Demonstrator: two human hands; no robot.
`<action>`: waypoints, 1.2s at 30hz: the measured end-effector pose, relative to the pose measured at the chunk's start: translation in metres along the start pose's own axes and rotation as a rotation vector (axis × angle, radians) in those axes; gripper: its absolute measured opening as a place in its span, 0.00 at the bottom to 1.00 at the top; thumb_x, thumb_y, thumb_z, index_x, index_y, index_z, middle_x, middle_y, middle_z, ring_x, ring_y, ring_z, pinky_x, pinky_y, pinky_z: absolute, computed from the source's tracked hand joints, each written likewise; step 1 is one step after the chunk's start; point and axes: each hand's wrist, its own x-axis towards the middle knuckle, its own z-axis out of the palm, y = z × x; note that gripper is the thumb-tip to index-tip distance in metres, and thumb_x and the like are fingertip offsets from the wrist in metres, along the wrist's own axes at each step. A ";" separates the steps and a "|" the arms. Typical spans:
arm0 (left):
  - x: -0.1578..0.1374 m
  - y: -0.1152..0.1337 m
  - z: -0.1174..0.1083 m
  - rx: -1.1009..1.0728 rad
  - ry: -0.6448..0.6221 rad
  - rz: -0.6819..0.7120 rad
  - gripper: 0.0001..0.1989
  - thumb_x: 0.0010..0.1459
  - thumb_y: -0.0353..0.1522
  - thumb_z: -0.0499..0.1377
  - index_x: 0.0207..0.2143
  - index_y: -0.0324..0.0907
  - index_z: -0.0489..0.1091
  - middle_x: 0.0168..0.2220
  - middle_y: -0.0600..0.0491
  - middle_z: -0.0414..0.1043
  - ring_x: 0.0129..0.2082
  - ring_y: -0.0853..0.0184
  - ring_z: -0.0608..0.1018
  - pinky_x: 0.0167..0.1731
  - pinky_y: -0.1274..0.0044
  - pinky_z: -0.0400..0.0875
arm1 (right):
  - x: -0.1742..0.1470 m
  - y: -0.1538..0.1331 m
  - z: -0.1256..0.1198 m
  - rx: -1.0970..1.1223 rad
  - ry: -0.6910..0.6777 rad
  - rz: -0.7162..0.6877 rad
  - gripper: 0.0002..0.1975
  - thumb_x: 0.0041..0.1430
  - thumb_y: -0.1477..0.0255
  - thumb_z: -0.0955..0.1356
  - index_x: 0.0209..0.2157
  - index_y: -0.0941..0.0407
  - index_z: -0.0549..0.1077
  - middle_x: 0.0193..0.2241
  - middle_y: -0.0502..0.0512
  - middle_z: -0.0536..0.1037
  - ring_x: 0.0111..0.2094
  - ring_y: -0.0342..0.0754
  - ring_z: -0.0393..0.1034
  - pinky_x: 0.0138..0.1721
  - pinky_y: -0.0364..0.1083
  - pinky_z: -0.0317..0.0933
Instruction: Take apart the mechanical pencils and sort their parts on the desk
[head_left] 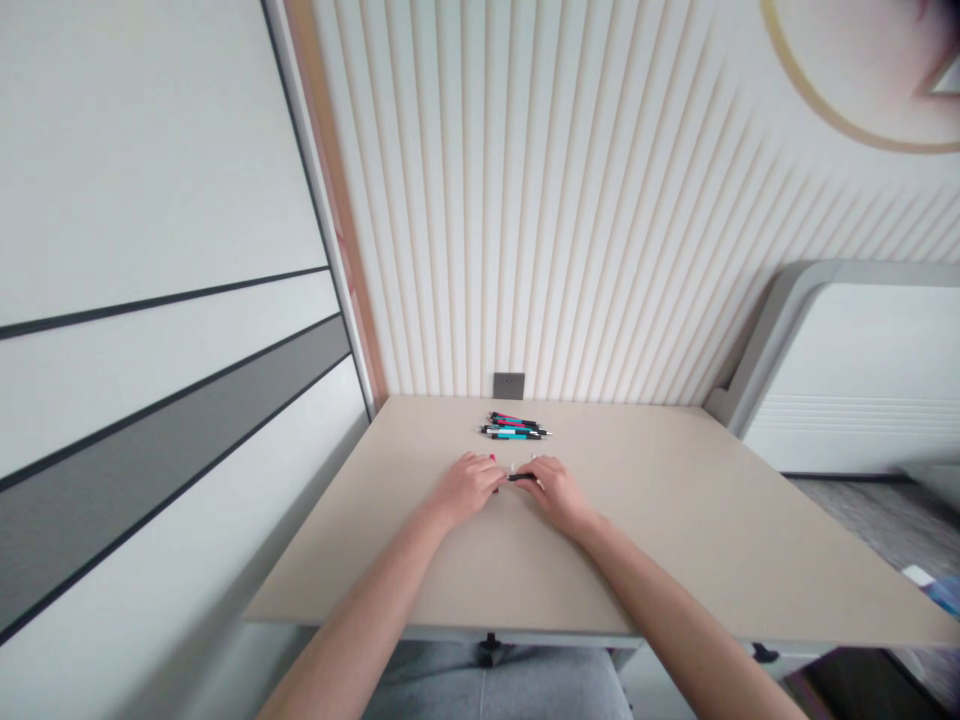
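Both of my hands meet over the middle of the desk [637, 510]. A slim black pen [520, 477] spans the gap between my fingertips. My right hand [556, 490] is closed round its right part. At the other end, my left hand [469, 487] pinches with its fingertips, which hide that end. A small red piece [493, 457] shows by the left fingers, and a small whitish piece [512, 468] lies just behind the pen. Beyond my hands rests a loose pile of pens [514, 428] in black, blue, red and white.
Against the ribbed wall [480, 200], the desk's back edge runs below a dark socket [509, 386]. A white and grey cabinet [172, 400] stands close on the left. At the right is a pale headboard [862, 370]. The desk's front edge is near my lap.
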 end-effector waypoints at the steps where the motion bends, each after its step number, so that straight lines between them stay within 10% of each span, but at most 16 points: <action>1: 0.000 0.000 0.001 -0.001 -0.001 0.003 0.15 0.67 0.33 0.48 0.33 0.42 0.72 0.30 0.50 0.73 0.35 0.65 0.74 0.39 0.73 0.64 | 0.000 -0.001 0.000 0.001 0.010 0.000 0.08 0.64 0.67 0.65 0.38 0.55 0.74 0.35 0.55 0.77 0.38 0.49 0.70 0.42 0.47 0.61; 28: 0.000 0.003 0.005 -0.016 0.039 -0.055 0.18 0.68 0.34 0.45 0.29 0.41 0.68 0.29 0.51 0.71 0.32 0.66 0.73 0.37 0.74 0.64 | 0.002 -0.009 -0.010 -0.138 -0.019 -0.084 0.13 0.69 0.68 0.59 0.43 0.53 0.74 0.35 0.56 0.76 0.39 0.49 0.69 0.43 0.47 0.59; 36: 0.000 0.000 0.003 -0.052 0.057 -0.139 0.15 0.67 0.35 0.47 0.31 0.42 0.69 0.31 0.52 0.73 0.32 0.67 0.73 0.38 0.75 0.63 | -0.008 0.048 -0.026 -0.266 0.115 0.548 0.14 0.64 0.69 0.61 0.39 0.55 0.77 0.37 0.58 0.78 0.41 0.50 0.70 0.43 0.45 0.58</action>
